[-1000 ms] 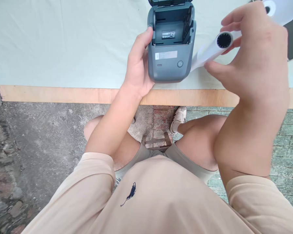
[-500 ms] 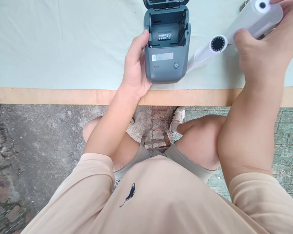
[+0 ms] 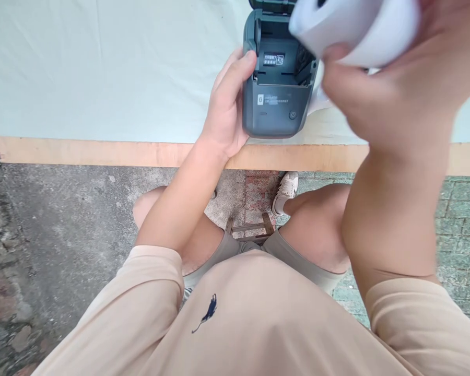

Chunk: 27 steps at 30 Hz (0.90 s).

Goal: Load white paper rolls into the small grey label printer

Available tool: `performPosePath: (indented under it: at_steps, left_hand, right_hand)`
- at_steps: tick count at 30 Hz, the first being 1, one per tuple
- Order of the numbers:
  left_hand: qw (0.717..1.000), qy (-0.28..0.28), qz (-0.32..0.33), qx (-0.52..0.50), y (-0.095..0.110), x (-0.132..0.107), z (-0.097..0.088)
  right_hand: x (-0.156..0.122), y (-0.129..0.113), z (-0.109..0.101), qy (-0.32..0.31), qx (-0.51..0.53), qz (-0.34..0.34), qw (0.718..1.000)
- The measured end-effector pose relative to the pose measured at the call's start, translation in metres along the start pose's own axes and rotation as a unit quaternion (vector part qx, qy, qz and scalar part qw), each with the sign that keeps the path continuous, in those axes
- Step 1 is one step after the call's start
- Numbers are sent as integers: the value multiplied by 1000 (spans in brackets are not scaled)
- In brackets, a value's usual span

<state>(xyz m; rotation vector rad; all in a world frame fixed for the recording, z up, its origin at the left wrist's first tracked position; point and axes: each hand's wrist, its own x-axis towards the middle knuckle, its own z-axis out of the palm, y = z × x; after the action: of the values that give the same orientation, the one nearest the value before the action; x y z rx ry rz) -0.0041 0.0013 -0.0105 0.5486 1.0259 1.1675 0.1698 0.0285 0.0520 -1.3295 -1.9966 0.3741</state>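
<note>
Now the left hand has its fingers round the printer, lid open, just in from the near edge of the counter! And the right hand's fingers hold a blurred white paper roll, overlapping the printer's far right corner, with more white paper alongside.

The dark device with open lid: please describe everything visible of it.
The device is a rounded, dark grey, plastic-looking box. Its lid, cut by the picture's top edge, is open, showing a hollow compartment with a printed label. Its front bears pale print and a round button. The left hand grips its left side over the cloth; a blurred white roll hides its upper right corner, contact unclear.
</note>
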Motion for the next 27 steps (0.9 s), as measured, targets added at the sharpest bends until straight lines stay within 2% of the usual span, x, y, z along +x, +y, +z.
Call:
performPosePath:
  at_steps: [1, 3, 9, 13, 17, 21, 23, 25, 27]
  left_hand:
    - [1000, -2, 5, -3, 1, -1, 2]
    - [1000, -14, 21, -3, 2, -4, 6]
    - [990, -91, 112, -9, 7, -7, 11]
    - [989, -92, 112, -19, 7, -6, 10]
    - [997, -55, 53, 5, 1, -1, 1]
    - [999, 35, -7, 8, -5, 6, -8]
    - [998, 60, -23, 13, -5, 7, -9]
    - [998, 49, -24, 21, -3, 4, -6]
    - [1000, 6, 4, 23, 0, 0, 0]
  right_hand:
    - [2, -12, 2, -52, -59, -77, 994]
    - [8, -26, 7, -112, -133, -129, 976]
    - [15, -29, 11, -147, -189, -101, 966]
    - [15, -31, 9, -186, -188, -72, 962]
    - [12, -29, 8, -153, -160, -98, 970]
    - [4, -27, 10, -127, -182, -93, 971]
    - [2, -26, 10, -106, -187, -83, 973]
    - [3, -25, 8, -106, -170, -80, 976]
    - [7, -24, 5, -132, -157, -70, 976]
